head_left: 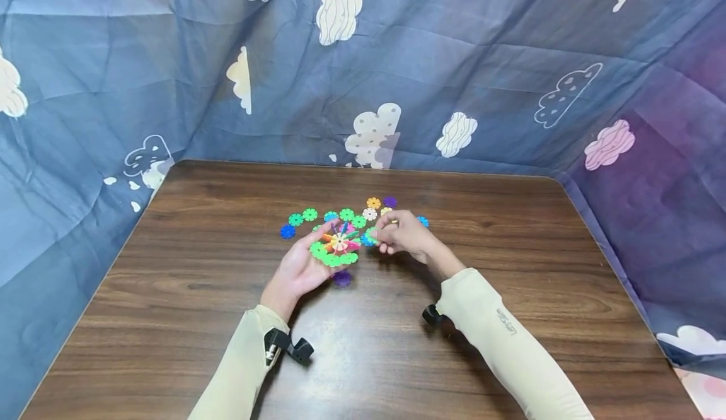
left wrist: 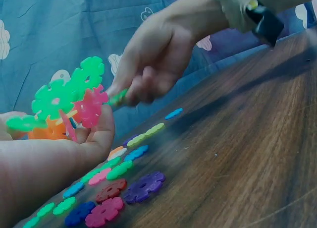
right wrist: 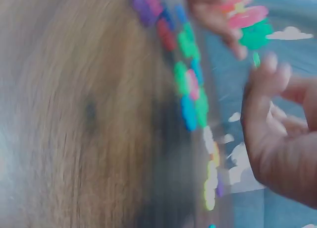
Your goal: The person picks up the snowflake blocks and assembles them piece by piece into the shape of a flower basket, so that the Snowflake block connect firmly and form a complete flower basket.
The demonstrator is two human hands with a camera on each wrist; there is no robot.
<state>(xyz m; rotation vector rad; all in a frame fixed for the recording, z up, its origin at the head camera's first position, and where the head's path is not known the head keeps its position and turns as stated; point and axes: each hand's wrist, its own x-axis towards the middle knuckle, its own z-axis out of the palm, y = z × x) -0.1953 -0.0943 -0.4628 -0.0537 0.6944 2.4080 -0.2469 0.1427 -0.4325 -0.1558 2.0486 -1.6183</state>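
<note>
My left hand (head_left: pixel 297 267) holds up a cluster of interlocking plastic flower discs (head_left: pixel 339 242), palm turned upward beneath it. Green discs (left wrist: pixel 53 100) ring part of its outside, with pink discs (left wrist: pixel 90 108) and orange ones (left wrist: pixel 47 131) slotted in at angles. Close on the right, my right hand (head_left: pixel 409 236) pinches a single green disc (left wrist: pixel 118 97) between thumb and fingertips, near the cluster's edge. Whether that disc touches the cluster, I cannot tell. In the right wrist view the green disc (right wrist: pixel 256 59) appears edge-on and blurred.
Loose flower discs lie flat on the brown wooden table (head_left: pixel 488 218) behind and below the hands: blue (head_left: pixel 288 231), orange (head_left: pixel 373 203), white (head_left: pixel 370 214), purple (head_left: pixel 342 279) and several green. A blue cloud-patterned cloth (head_left: pixel 295 92) hangs behind the table. Each wrist wears a black camera mount (head_left: pixel 300 349).
</note>
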